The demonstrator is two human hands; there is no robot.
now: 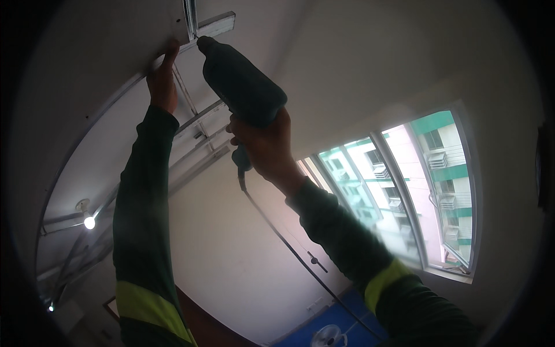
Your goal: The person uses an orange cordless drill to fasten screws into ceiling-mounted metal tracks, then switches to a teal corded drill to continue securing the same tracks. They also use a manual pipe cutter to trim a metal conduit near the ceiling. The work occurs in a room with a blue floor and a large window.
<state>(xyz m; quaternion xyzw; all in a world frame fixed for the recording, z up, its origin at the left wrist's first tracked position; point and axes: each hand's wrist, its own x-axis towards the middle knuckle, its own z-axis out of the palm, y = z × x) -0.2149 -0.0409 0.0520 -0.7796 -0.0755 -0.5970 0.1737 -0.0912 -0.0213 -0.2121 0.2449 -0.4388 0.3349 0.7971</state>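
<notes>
My right hand (269,136) is closed on the handle of a dark teal power drill (240,81), raised toward the ceiling, its tip against or very near a metal channel (191,17) and crosspiece (217,23). A cord runs down from the drill. Higher on the left, my left hand (163,81) grips the edge of a pale ceiling board (104,52), close beside the drill's tip; some of its fingers are hidden behind that edge. Both forearms are in dark green sleeves with yellow bands.
An exposed metal frame (196,115) crosses the opening overhead, with a lit bulb (89,221) at left. An open window (426,191) on the right shows buildings outside. Far below are a white fan (325,336), a blue surface (358,306) and the hanging cord (289,248).
</notes>
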